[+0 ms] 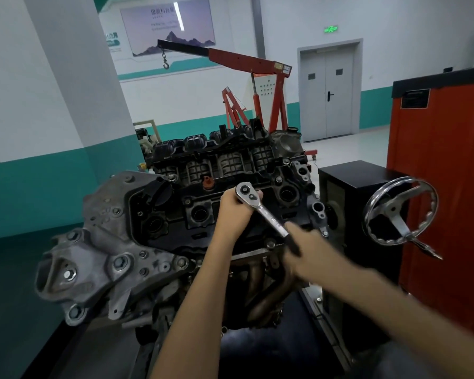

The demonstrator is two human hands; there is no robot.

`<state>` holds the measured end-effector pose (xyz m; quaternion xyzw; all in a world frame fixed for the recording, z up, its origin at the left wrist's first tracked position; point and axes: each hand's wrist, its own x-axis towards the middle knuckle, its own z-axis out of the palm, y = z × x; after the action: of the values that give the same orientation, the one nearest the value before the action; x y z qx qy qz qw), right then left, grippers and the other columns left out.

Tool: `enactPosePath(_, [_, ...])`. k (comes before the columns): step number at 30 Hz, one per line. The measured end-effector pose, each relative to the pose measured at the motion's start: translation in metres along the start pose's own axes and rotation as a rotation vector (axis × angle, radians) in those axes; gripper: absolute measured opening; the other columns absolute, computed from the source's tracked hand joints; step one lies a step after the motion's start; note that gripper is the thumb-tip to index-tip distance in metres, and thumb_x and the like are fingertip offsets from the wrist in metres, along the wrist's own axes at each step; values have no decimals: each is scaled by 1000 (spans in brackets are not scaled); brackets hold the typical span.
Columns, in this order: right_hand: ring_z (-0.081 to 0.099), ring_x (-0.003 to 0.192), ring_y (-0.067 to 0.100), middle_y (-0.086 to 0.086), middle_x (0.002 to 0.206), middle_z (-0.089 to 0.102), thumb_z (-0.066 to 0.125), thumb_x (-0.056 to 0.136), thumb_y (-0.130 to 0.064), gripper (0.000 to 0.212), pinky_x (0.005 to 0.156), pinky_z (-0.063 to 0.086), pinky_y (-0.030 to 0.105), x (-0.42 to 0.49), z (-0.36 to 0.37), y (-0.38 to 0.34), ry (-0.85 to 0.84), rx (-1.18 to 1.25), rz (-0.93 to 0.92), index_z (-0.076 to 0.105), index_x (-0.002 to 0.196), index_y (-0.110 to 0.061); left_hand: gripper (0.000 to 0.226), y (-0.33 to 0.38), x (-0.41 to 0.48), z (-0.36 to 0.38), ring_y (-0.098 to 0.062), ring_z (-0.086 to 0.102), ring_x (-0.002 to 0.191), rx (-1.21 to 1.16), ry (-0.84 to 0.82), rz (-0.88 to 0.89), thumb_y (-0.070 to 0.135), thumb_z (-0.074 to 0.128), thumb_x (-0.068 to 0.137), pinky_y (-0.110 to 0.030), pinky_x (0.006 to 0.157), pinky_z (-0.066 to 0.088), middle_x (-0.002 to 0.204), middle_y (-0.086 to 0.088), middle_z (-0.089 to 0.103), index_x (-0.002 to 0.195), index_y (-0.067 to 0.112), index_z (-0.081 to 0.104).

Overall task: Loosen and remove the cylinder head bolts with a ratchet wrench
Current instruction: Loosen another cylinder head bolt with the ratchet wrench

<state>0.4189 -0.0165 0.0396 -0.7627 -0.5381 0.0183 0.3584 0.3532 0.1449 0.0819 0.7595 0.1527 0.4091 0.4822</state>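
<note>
The job looks to be in its early or middle stretch: the ratchet wrench is seated on a fastener near the middle of the black valve cover, and several small bolts show in place along the cover's edges, so a good share of the loosening appears left. The bolt under the ratchet head is hidden, so how far it has backed out cannot be told. No removed bolts lie in view.

The left hand cups around and beneath the round chrome head, fingers wrapped close to steady it. The right hand is closed round the dark handle grip and is blurred, which suggests a swing in progress.

The wrench shank is polished steel, slim and straight. The cover is matt black, ribbed and pierced by round plug wells. The engine beside it shows rough, dull grey cast aluminium with bosses and hex bolts. Below, the exhaust manifold has brownish, heat-stained tubes. To the right stands a chrome handwheel.
</note>
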Motion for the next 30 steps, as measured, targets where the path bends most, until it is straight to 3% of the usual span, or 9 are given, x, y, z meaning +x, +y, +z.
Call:
enactPosePath(5, [47, 57, 1, -11, 65, 46, 56, 90, -19, 19, 48, 31, 16, 57, -96, 8, -128, -621, -232, 45, 105, -23, 46, 3, -1, -1, -9, 37, 58, 10, 14, 26, 6, 59, 89, -24, 57, 32, 57, 5, 46, 53, 35, 61])
enactPosePath(7, [48, 57, 4, -8, 67, 47, 56, 89, -20, 18, 48, 32, 17, 50, -81, 6, -74, -586, -194, 42, 99, -27, 33, -2, -6, 0, -14, 44, 67, -51, 82, 3, 7, 56, 91, -26, 63, 36, 68, -4, 51, 66, 26, 67])
enactPosePath(11, [49, 50, 12, 1, 64, 50, 57, 86, -13, 25, 45, 38, 20, -8, 3, -8, 114, 60, 21, 37, 81, -27, 36, -6, -8, 10, -4, 46, 62, -93, 139, -50, 13, 62, 92, -19, 63, 37, 57, 14, 49, 56, 18, 58])
enactPosePath(13, [48, 57, 16, -3, 63, 46, 55, 87, -13, 20, 53, 38, 24, -15, 50, -36, 234, 171, 104, 41, 95, -25, 41, -6, -7, 13, -2, 40, 58, -128, 159, -49, 12, 63, 92, -17, 60, 36, 55, 13, 41, 59, 19, 41])
enactPosePath(16, [55, 72, 17, 1, 80, 51, 49, 90, -15, 44, 61, 40, 25, -9, 90, -68, 230, 323, 188, 35, 132, -13, 44, -8, -8, 9, 2, 34, 50, -179, 132, -3, 5, 60, 93, -10, 56, 35, 53, 13, 32, 63, 17, 30])
enactPosePath(22, [52, 52, 7, -6, 67, 49, 56, 85, -12, 24, 45, 37, 11, 4, -21, 2, -42, -99, -54, 40, 94, -27, 45, 0, 7, 0, -5, 31, 52, 150, 20, 43, 2, 58, 85, -24, 56, 30, 47, 11, 35, 51, 22, 35])
enactPosePath(26, [46, 55, 0, -12, 65, 44, 57, 89, -22, 23, 48, 33, 18, 58, -99, 10, -117, -676, -231, 45, 106, -30, 48, 4, 3, 1, -2, 36, 51, 144, 29, 74, 5, 56, 85, -20, 53, 31, 47, 14, 44, 47, 34, 51])
enactPosePath(28, [46, 57, 2, -8, 69, 47, 57, 88, -23, 23, 51, 36, 21, 56, -90, 11, -57, -653, -199, 44, 106, -30, 41, -1, -2, 3, -4, 40, 56, 42, 84, 52, 6, 56, 88, -22, 58, 34, 54, 13, 48, 54, 29, 56])
enactPosePath(30, [51, 56, 9, -3, 70, 50, 58, 87, -20, 23, 52, 43, 27, 26, -52, 15, 2, -361, -98, 42, 94, -35, 36, -6, -6, 9, -11, 44, 64, -21, 132, 18, 7, 58, 89, -28, 63, 36, 61, 2, 50, 58, 23, 53])
